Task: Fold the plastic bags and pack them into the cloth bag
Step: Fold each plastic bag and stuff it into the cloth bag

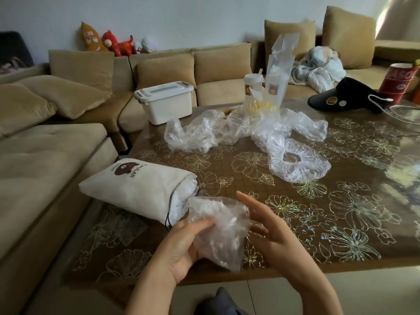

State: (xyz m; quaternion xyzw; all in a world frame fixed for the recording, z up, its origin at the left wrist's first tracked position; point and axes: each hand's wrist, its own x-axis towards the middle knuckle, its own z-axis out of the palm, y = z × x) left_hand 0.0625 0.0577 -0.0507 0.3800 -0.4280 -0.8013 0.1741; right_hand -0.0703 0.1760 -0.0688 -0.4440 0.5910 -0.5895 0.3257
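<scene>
A folded, crinkled clear plastic bag (219, 230) hangs above the table's near edge. My left hand (181, 246) grips its left side, thumb on top. My right hand (270, 233) is beside the bag's right edge with fingers straight, fingertips touching it. Just to the left lies the white cloth bag (138, 189) with a bear print, on its side, its drawstring mouth facing my hands and clear plastic showing inside. A heap of loose clear plastic bags (238, 130) lies further back on the table, with a round elastic-edged one (297, 162) at its right.
The flower-patterned table (341, 212) also holds two drink cups in a clear carrier (268, 87), a black visor (345, 96), a white cable and a red tin (400, 83). A white lidded box (166, 101) sits at the far left corner. Tan sofas wrap round the left and back.
</scene>
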